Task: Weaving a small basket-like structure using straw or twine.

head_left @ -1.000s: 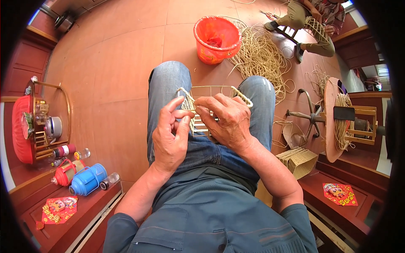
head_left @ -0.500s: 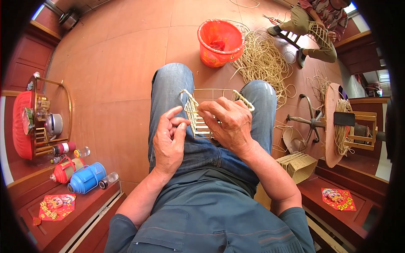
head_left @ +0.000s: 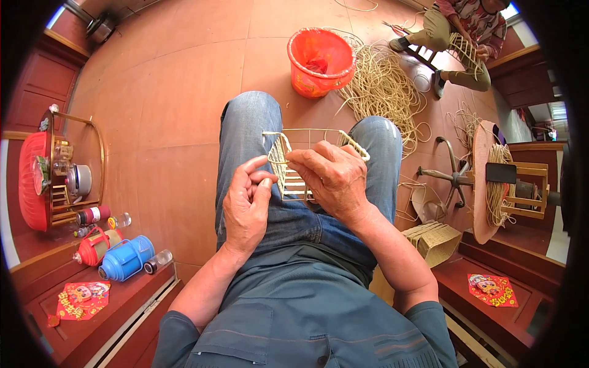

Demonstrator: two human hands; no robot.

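Observation:
A small wire basket frame (head_left: 296, 199) rests on my lap between my thighs, with pale twisted cord (head_left: 280, 147) wound over its left end and more cord along its right edge. My left hand (head_left: 246, 199) is at the left end of the frame, fingers half curled, index fingertip at the rim and thumb close to the other fingers. Over the frame's near right part, my right hand (head_left: 334, 178) is closed, its thumb and index finger pinching cord at the rim. That hand hides much of the frame's right side.
Ahead stand a red bucket (head_left: 314, 86) and a big heap of loose cord (head_left: 383, 80). A co-worker (head_left: 469, 37) sits at the far right. A swivel-chair base (head_left: 457, 178) and woven basket (head_left: 434, 242) lie right. Blue (head_left: 127, 257) and red flasks (head_left: 97, 245) are left.
Cord at the frame's upper left corner has gone from a raised curl to a flatter, straighter line. Both hands have barely shifted.

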